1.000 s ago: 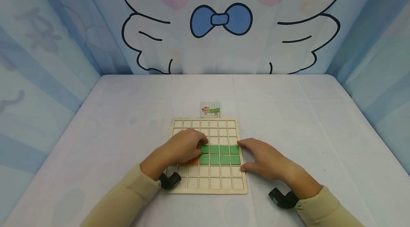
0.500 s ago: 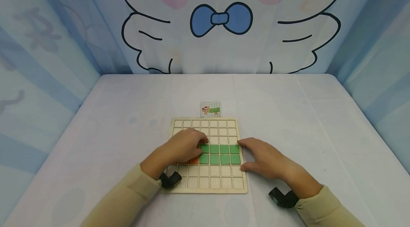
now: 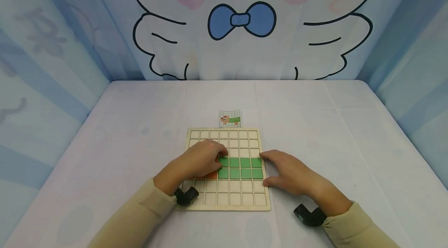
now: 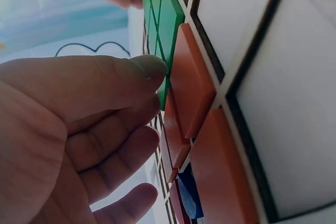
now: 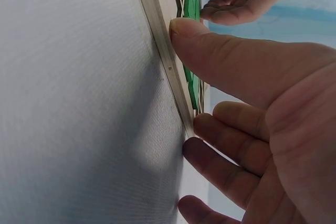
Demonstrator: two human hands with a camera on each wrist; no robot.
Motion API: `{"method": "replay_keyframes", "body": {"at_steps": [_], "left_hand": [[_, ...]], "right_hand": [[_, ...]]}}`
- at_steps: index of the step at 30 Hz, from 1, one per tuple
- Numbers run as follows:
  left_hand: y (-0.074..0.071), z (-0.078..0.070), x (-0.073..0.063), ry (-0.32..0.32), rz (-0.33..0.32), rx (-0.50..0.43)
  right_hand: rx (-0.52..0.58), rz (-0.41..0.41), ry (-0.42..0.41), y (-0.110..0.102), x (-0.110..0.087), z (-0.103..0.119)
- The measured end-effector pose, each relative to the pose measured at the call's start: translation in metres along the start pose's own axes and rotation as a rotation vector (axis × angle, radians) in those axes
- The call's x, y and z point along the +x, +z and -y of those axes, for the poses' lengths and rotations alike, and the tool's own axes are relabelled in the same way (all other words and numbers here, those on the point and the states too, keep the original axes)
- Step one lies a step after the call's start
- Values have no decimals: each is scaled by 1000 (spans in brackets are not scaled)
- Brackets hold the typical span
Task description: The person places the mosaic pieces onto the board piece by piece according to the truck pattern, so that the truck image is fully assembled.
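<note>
A wooden grid board (image 3: 241, 199) lies on the table with green square tiles (image 3: 234, 173) across two rows. My left hand (image 3: 199, 158) touches the left end of that green block with thumb and fingertips, partly covering orange tiles (image 3: 212, 175). In the left wrist view, the thumb lies against a green tile's edge beside orange tiles (image 4: 189, 82); a blue piece (image 4: 189, 195) shows below. At the board's right edge, my right hand (image 3: 292, 172) rests with thumb and fingers spread apart. The right wrist view has its thumb on the wooden rim. Neither hand grips a tile.
Just behind the board lies a small card (image 3: 230, 119) printed with a gridded orange and green animal. A white cloth (image 3: 315, 123) covers the table. Printed curtains (image 3: 241, 57) stand at the back and both sides.
</note>
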State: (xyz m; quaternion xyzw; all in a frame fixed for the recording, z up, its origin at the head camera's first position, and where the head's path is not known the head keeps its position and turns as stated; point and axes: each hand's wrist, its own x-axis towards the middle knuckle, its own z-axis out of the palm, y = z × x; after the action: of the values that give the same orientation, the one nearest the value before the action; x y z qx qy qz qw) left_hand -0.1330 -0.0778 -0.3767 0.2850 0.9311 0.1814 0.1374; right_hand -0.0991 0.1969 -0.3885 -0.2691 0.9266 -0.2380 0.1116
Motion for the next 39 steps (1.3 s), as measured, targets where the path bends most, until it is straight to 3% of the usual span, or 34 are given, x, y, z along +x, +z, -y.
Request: {"method": "replay_keyframes", "body": {"at_steps": [39], "left_hand": [[-3,2,-4,-18,20,-27]], "right_hand": [[13,-9,-26,-1,0,0]]}}
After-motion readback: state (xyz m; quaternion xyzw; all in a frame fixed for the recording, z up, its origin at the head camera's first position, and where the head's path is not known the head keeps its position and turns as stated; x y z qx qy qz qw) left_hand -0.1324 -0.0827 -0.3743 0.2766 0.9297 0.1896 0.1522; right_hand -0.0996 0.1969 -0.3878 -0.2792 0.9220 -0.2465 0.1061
